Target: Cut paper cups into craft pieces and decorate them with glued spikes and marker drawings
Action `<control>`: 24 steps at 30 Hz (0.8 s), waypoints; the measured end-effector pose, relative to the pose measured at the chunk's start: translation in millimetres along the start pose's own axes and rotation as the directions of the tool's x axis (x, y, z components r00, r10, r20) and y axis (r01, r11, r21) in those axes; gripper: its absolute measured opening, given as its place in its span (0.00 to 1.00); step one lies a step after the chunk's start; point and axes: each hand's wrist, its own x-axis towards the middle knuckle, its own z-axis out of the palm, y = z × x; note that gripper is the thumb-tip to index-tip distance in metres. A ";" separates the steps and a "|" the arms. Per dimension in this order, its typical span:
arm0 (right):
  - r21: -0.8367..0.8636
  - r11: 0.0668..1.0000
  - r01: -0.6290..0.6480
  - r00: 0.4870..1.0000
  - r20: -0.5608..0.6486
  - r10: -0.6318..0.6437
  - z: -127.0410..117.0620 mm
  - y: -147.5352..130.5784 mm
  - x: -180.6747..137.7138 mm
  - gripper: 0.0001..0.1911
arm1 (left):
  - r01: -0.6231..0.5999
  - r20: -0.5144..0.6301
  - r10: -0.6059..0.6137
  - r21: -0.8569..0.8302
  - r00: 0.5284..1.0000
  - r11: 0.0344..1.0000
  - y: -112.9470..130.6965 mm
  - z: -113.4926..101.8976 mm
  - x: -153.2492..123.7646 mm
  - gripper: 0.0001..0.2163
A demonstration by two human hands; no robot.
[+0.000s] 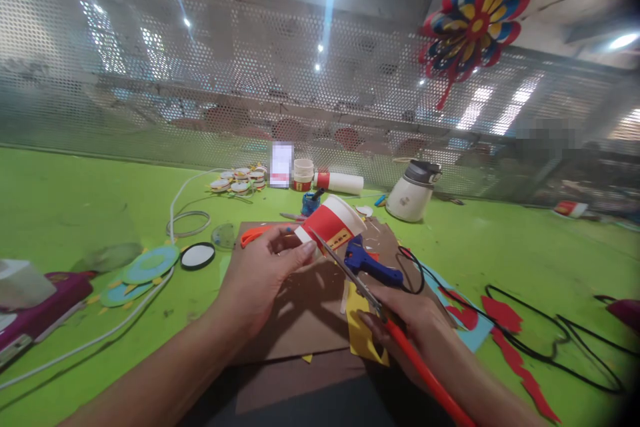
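Note:
My left hand grips a red and white paper cup near its base, the cup lying tilted on its side in the air. In my right hand is a pair of scissors with red-orange handles. Their blades point up and left, and the tip is at the cup's red side. Whether it cuts into the paper I cannot tell. Just behind and right of the scissors lies a blue glue gun on a brown cardboard sheet. A yellow paper piece is under my right hand.
A white kettle-like jug, stacked paper cups and a phone stand at the back. Black cable and red paper scraps lie right. Turquoise discs, a white cord and a power strip are left.

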 end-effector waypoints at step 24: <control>0.096 0.995 -0.036 0.999 0.015 0.035 -3.8 -7.6 1.3 0.09 | 0.089 -0.007 -0.091 -0.183 0.996 0.979 10.4 1.0 0.4 0.15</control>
